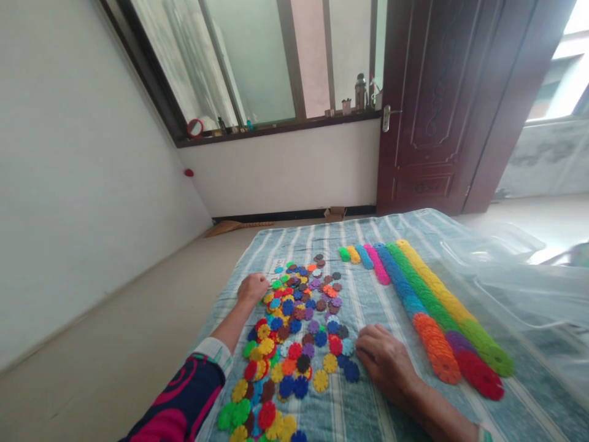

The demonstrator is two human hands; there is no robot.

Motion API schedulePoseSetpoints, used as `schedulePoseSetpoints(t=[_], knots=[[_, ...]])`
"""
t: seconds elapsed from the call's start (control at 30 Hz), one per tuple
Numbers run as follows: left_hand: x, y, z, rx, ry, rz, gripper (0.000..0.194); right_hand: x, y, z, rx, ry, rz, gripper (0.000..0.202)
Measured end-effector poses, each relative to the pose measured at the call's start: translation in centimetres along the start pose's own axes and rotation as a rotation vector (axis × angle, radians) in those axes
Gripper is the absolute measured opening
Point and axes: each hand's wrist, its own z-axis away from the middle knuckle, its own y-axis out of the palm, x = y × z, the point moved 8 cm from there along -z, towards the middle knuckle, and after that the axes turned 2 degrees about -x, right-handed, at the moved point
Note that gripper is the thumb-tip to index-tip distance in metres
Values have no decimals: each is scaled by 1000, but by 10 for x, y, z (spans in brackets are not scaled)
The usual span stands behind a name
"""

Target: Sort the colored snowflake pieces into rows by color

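Observation:
A loose heap of small notched plastic discs [295, 326] in many colours lies spread over the striped cloth. At the heap's upper left edge is my left hand [253, 287], its fingers curled together and pointing down at the discs; what is inside them is hidden. My right hand [385, 361] rests on the cloth just right of the heap, beside a light blue disc [348, 347]. Its fingers are folded under, so their contents cannot be seen. Farther right, overlapping discs lie in rows sorted by colour: a yellow row [430, 278], an orange row [436, 348] and a pink row [377, 265] among them.
The blue-and-white striped cloth [363, 399] covers the surface under everything. A clear plastic container [515, 294] stands at its right side. Beyond are a dark red door [427, 104] and a window ledge [285, 126] with a flask [360, 92] and small items.

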Motion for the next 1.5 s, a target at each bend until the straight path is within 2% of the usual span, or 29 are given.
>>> schedulePoseSetpoints(t=[0.2,0.77,1.2,1.5], knots=[[17,8,-3,49,-25,39,18,0,1,1,5,1,1,23],[19,12,3,86,28,163,20,-1,2,1,30,10,-10,23],[15,13,30,221,-38,407,16,-2,3,2,23,-3,-10,22],[19,12,43,269,-97,514,22,-2,4,3,31,-1,-18,22]])
